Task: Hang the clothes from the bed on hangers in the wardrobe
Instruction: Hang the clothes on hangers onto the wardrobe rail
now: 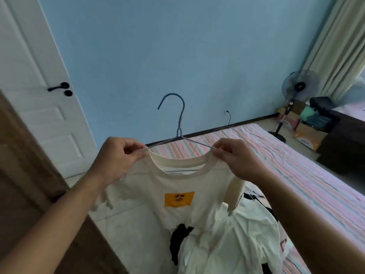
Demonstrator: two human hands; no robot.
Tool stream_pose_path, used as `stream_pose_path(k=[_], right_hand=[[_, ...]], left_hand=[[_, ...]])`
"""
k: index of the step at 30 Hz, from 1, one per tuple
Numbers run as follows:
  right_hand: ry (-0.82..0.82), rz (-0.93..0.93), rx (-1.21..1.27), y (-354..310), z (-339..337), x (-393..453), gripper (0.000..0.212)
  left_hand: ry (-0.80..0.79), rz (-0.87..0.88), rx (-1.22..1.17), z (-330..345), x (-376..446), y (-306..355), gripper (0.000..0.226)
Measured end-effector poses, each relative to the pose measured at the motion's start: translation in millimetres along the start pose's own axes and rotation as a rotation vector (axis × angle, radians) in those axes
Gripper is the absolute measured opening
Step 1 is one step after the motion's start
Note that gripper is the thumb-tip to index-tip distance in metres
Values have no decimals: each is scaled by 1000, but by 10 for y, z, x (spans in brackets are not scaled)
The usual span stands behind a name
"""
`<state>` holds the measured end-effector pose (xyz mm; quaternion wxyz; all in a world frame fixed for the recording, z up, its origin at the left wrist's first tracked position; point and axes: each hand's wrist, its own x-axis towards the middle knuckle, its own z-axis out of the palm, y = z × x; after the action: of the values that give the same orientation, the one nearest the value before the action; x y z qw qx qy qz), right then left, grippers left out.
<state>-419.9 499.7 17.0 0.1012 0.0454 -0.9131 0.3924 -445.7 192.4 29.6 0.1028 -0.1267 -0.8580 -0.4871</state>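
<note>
A: Why are both hands sitting up at the collar?

B: The left hand (116,153) and right hand (235,157) are each pinching the cream T-shirt (177,186) at a shoulder, on either side of the blue wire hanger (178,125); likely seating the fabric on its arms.

A: And the shirt itself?

B: It is hanging over the bed (286,165), above the remaining clothes (237,240); the hook is pointing up, probably ready for the rail.

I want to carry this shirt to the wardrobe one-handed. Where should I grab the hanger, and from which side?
Probably the twisted neck of the blue hanger, just below its hook, reached from above. It stands bare and upright above the cream T-shirt, centred between the left hand and right hand that pinch the shoulders, so the load should hang level.
</note>
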Motion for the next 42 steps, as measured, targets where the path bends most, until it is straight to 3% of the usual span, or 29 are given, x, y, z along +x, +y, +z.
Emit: stream_pose_path(k=[9, 18, 30, 42], right_hand=[[-70, -307, 66, -871, 54, 155, 11], [-381, -630, 226, -1603, 484, 475, 15], [-752, -950, 357, -2502, 1304, 574, 17], [-1001, -1282, 413, -3568, 1931, -209, 16]], left_hand=[[220, 6, -40, -936, -554, 372, 18], [580, -113, 28, -1511, -1187, 484, 17], [921, -297, 186, -1834, -2208, 747, 13], [1199, -409, 379, -2105, -3421, 1175, 15]])
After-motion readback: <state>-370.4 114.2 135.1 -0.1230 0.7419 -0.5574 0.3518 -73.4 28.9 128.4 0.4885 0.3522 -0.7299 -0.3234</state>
